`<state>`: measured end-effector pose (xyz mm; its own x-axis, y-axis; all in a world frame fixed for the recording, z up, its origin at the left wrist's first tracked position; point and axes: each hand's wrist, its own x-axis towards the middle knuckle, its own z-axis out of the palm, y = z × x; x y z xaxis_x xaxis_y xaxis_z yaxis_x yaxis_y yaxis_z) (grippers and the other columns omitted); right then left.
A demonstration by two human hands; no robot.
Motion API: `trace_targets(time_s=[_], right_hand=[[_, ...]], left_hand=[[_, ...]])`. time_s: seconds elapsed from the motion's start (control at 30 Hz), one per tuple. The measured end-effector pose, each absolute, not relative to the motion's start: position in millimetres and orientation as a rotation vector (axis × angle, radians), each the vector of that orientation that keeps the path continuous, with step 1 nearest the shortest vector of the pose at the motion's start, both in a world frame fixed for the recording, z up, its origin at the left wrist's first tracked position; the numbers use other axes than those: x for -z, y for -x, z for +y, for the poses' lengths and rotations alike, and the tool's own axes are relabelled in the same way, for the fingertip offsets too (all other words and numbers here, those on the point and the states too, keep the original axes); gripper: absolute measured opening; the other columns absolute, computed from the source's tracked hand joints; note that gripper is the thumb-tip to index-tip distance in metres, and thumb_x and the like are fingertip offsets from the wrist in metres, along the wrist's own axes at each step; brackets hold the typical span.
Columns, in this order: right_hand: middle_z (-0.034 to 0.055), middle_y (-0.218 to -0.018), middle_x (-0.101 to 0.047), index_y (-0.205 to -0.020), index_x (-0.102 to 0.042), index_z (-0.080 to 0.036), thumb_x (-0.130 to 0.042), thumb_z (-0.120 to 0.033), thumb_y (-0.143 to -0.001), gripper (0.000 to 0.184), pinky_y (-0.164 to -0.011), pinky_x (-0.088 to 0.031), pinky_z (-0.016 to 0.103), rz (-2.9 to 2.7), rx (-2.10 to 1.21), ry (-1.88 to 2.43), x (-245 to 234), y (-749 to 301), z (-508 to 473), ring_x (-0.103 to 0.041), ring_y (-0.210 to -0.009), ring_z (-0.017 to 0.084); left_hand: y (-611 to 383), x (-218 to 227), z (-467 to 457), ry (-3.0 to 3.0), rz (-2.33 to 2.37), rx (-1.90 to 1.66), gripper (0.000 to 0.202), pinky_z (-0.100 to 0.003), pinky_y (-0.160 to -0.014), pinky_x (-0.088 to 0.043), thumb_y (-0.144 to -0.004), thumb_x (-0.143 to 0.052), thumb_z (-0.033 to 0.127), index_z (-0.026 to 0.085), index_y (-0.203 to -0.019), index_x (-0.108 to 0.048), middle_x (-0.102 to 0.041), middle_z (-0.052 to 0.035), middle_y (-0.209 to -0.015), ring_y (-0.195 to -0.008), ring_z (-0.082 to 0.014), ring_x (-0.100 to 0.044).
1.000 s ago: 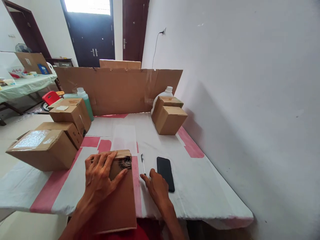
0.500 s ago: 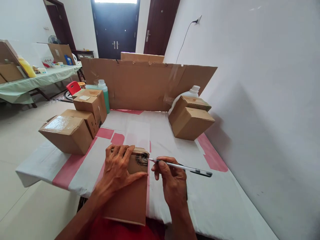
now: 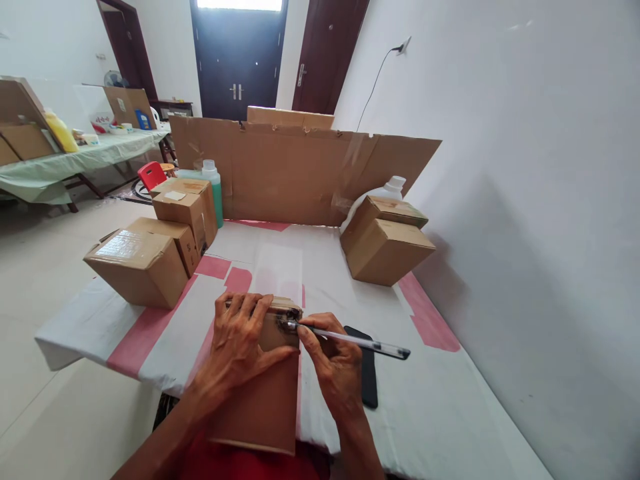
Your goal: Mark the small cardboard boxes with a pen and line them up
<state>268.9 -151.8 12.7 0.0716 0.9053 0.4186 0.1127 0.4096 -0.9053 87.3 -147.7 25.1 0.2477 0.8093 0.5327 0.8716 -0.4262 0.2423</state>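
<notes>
My right hand (image 3: 336,363) pinches a clear-barrelled pen (image 3: 367,342) with a dark cap end pointing right. The pen's tip meets a black scribbled patch (image 3: 286,321) near the far right corner of a brown cardboard piece (image 3: 260,407). Across the cardboard's upper left lies my left hand (image 3: 237,343), its fingers curled over the far edge and its thumb stretched to the right, gripping it. The cardboard looks layered or folded at its far edge; its near end reaches the table's front. Much of its left side is hidden under my left hand and forearm.
A black phone (image 3: 369,373) lies right of my right hand. Cardboard boxes stand at left (image 3: 140,267) and right (image 3: 393,250), with a green bottle (image 3: 214,190) and a white jug (image 3: 385,190) behind them. A tall cardboard panel (image 3: 285,173) crosses the back.
The pen tip has moved left from the cardboard's right edge onto the black patch, my right hand shifting with it. More of the phone shows. The view has shifted slightly; my left hand stays put.
</notes>
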Motion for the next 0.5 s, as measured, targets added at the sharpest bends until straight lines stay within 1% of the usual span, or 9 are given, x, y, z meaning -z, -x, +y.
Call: trace_targets(time_s=[0.2, 0.3, 0.33, 0.43, 0.47, 0.5], right_hand=[[0.0005, -0.085, -0.064, -0.09, -0.072, -0.022, -0.071, -0.034, -0.093, 0.013, -0.058, -0.047, 0.023, -1.377, -0.843, 1.049, -11.2, -279.1, -158.7, -0.058, -0.069, 0.013], [-0.0005, -0.079, -0.062, -0.086, -0.07, -0.021, -0.071, -0.037, -0.093, 0.017, -0.057, -0.046, 0.024, -1.37, -0.861, 1.081, -13.6, -285.9, -162.2, -0.056, -0.064, 0.012], [-0.0003, -0.08, -0.062, -0.086, -0.068, -0.021, -0.07, -0.039, -0.093, 0.019, -0.057, -0.046, 0.024, -1.343, -0.868, 1.09, -13.3, -289.9, -161.6, -0.055, -0.063, 0.012], [0.0061, -0.099, -0.068, -0.09, -0.062, -0.021, -0.063, -0.048, -0.095, 0.027, -0.053, -0.046, 0.025, -1.207, -0.911, 1.184, -3.1, -306.0, -150.5, -0.062, -0.067, 0.014], [0.0082, -0.101, -0.07, -0.091, -0.059, -0.021, -0.058, -0.05, -0.096, 0.03, -0.051, -0.044, 0.026, -1.21, -0.92, 1.279, 4.2, -311.6, -144.5, -0.063, -0.066, 0.015], [0.009, -0.097, -0.071, -0.089, -0.057, -0.021, -0.054, -0.051, -0.096, 0.031, -0.049, -0.043, 0.026, -1.246, -0.921, 1.397, 13.2, -316.5, -138.2, -0.063, -0.064, 0.016]], left_hand=[[-86.2, -25.2, -148.3, 2.384, -1.64, 0.916, 0.077, -0.051, -0.106, -0.03, -0.08, -0.074, 0.072, 0.016, -0.131, -0.059, -0.071, -0.0126, -0.123, -0.109, -0.034, -0.06], [-86.7, -24.8, -147.7, 2.375, -1.626, 0.896, 0.077, -0.051, -0.105, -0.031, -0.08, -0.072, 0.073, 0.016, -0.131, -0.06, -0.07, -0.0126, -0.123, -0.109, -0.0341, -0.061], [-86.8, -24.8, -147.3, 2.368, -1.625, 0.892, 0.077, -0.051, -0.104, -0.031, -0.08, -0.072, 0.073, 0.016, -0.131, -0.06, -0.07, -0.0125, -0.122, -0.108, -0.034, -0.061], [-86.3, -25.9, -146.4, 2.348, -1.625, 0.878, 0.078, -0.05, -0.102, -0.033, -0.078, -0.076, 0.071, 0.016, -0.131, -0.06, -0.07, -0.0117, -0.119, -0.107, -0.0337, -0.061], [-85.9, -26.3, -146.4, 2.342, -1.62, 0.868, 0.077, -0.05, -0.101, -0.034, -0.078, -0.077, 0.07, 0.016, -0.13, -0.06, -0.071, -0.0117, -0.117, -0.107, -0.0337, -0.06], [-85.3, -26.7, -146.6, 2.333, -1.61, 0.858, 0.077, -0.05, -0.101, -0.034, -0.078, -0.076, 0.07, 0.016, -0.13, -0.061, -0.071, -0.012, -0.116, -0.106, -0.034, -0.06]])
